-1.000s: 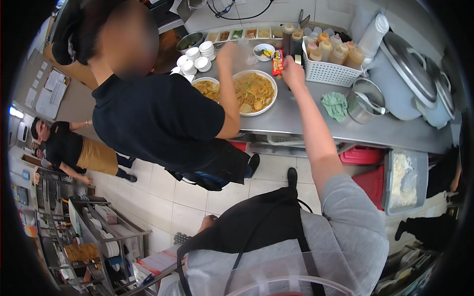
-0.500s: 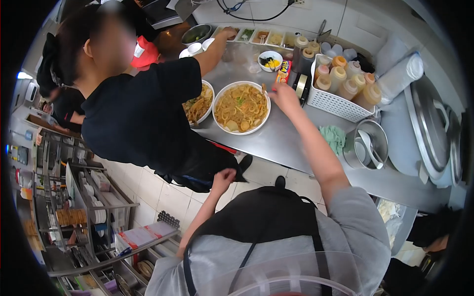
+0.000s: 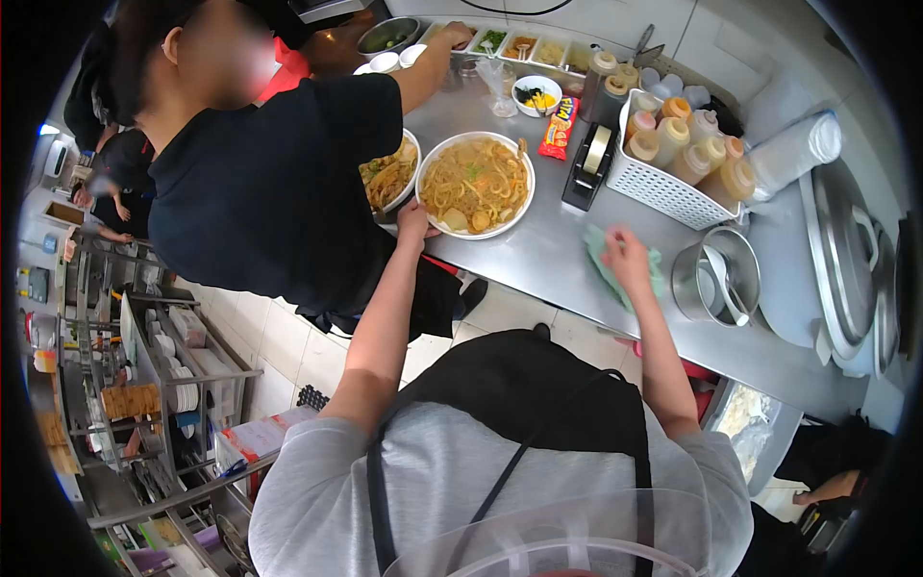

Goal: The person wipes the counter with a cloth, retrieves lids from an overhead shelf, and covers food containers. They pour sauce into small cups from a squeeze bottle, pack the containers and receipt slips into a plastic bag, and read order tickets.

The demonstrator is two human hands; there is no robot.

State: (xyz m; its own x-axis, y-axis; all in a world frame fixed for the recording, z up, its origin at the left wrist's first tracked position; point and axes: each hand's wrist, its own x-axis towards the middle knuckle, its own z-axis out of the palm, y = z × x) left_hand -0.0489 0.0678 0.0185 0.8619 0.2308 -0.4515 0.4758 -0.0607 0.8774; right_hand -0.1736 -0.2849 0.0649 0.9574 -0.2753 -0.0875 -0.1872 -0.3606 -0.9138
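My left hand [image 3: 415,227] grips the lower left rim of a white bowl [image 3: 530,200] filled with noodles and broth. My right hand [image 3: 625,258] is closed, its fingers curled at a green cloth [image 3: 598,252] on the steel counter. The cloth lies partly under that hand, and the fingertips are slightly blurred. Left of the bowl sits a second noodle bowl [image 3: 392,173], partly hidden by a co-worker in a dark shirt [image 3: 269,192]. A small white bowl [image 3: 536,96] with yellow and black food stands behind, near a red snack packet [image 3: 560,129].
A tape dispenser [image 3: 587,173] and a white basket [image 3: 663,197] of sauce bottles stand at the back right. Beside the cloth is a metal pot [image 3: 686,279] with spoons. The co-worker's hand [image 3: 456,37] reaches into topping containers. Shelving [image 3: 163,385] fills the left side.
My left hand has come up from beside my body to the noodle bowl. My right hand has left the bowl's right side for the green cloth, which now spreads further left.
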